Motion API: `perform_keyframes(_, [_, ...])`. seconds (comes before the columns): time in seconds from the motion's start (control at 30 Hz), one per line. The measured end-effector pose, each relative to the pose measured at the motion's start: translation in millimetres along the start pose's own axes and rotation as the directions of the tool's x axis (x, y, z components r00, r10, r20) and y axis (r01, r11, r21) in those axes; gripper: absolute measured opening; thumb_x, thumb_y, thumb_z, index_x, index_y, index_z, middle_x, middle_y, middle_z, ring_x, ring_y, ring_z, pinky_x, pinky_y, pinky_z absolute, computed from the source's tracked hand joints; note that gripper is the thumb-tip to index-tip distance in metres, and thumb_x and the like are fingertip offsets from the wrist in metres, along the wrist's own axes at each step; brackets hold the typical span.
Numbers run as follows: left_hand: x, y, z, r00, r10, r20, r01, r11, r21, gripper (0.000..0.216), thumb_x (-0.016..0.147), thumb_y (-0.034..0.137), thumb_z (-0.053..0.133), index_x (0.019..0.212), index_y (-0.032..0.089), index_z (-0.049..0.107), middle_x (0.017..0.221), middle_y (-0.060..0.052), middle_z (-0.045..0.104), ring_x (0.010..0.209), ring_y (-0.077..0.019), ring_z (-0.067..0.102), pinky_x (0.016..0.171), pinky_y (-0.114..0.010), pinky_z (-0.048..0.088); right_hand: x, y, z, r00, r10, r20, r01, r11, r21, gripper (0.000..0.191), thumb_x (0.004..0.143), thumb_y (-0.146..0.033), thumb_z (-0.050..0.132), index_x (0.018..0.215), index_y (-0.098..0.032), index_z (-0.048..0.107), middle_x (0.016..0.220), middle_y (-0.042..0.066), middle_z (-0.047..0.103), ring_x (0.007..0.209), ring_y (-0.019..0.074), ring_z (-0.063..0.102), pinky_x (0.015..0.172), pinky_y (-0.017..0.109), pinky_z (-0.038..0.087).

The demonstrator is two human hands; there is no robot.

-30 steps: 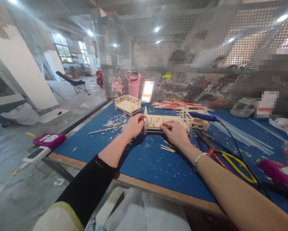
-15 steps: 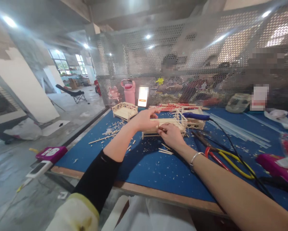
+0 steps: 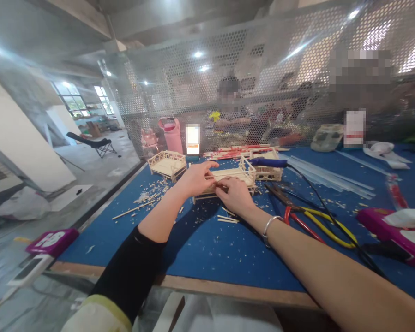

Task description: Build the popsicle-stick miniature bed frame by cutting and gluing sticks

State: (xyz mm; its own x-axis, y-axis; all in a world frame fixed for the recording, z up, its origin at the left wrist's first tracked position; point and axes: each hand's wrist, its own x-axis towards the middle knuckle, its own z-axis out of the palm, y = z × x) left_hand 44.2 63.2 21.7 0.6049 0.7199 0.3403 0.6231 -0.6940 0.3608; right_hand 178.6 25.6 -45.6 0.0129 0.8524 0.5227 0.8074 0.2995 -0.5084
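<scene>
The wooden stick model stands on the blue tabletop at the centre of the frame. The left hand and right hand meet at its left part, fingertips close together; whether either clamps a piece cannot be told. Pliers lie right of centre; a second model stands left of centre.

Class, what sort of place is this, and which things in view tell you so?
Probably a craft workshop: small wooden frames stand on a blue table strewn with wood bits, pliers lie nearby, and the floor looks like bare concrete.
</scene>
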Motion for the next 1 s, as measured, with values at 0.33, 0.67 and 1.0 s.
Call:
perform_keyframes(0.33, [-0.1,-5.3,4.4,0.999,0.009,-0.032,-0.01,0.999,-0.039,0.047,0.069,0.02,0.052,0.116,0.019,0.054,0.073,-0.001,0.067,0.07,-0.0147,0.06,0.073,-0.027,0.043,0.1,-0.6,-2.1,1.0,0.011,0.004,-0.011,1.0,0.008,0.02,0.078,-0.021,0.048,0.075,-0.02,0.068,0.085,0.005,0.068,0.083,0.0182,0.057,0.077,0.03,0.039])
perform_keyframes(0.67, [-2.8,-3.0,4.5,0.998,0.041,-0.042,-0.043,0.998,-0.035,0.047,0.069,0.021,0.053,0.116,0.016,0.053,0.075,-0.001,0.067,0.071,-0.0136,0.06,0.073,-0.025,0.044,-0.8,-1.3,-7.1,0.998,0.03,0.046,-0.03,1.0,0.005,0.033,0.065,-0.01,0.056,0.096,-0.015,0.068,0.096,0.008,0.069,0.091,0.0216,0.058,0.085,0.032,0.042])
perform_keyframes(1.0, [-4.2,-5.8,4.9,0.997,0.076,-0.03,-0.078,0.996,-0.048,0.046,0.073,0.02,0.044,0.118,0.014,0.052,0.071,0.0,0.066,0.064,-0.0124,0.057,0.065,-0.024,0.043,0.2,2.1,-5.8,1.0,0.007,0.019,-0.009,0.996,0.086,0.017,0.072,-0.015,0.054,0.075,-0.019,0.07,0.087,0.005,0.069,0.085,0.0195,0.059,0.08,0.032,0.043])
